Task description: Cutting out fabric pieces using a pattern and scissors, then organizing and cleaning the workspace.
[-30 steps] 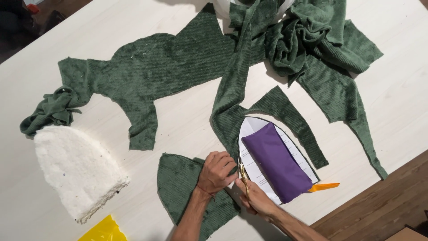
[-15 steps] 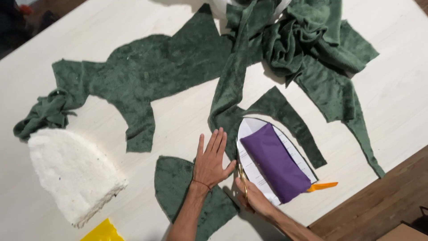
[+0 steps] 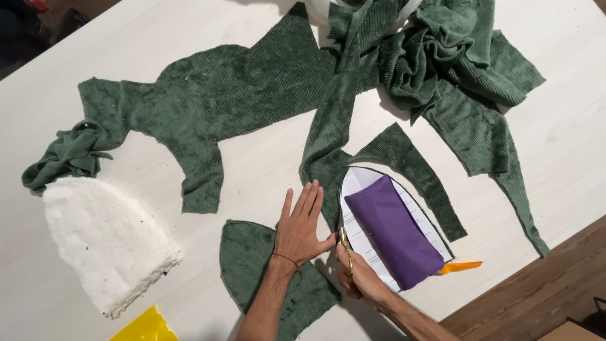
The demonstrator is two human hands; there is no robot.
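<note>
Green fabric (image 3: 328, 167) lies on the white tabletop (image 3: 265, 158), its lower edge under a white paper pattern (image 3: 360, 233) weighted by a purple pouch (image 3: 394, 230). Gold scissors (image 3: 346, 249) sit along the pattern's left edge, pinched in the right hand's (image 3: 360, 281) grip. Left hand (image 3: 302, 227): a second ago curled by the blades, now spread flat, palm down, beside the cut line, wrist over a cut green piece (image 3: 249, 259). Judgement: cloth is being held steady. White fleece piece (image 3: 104, 243) lies well apart.
</note>
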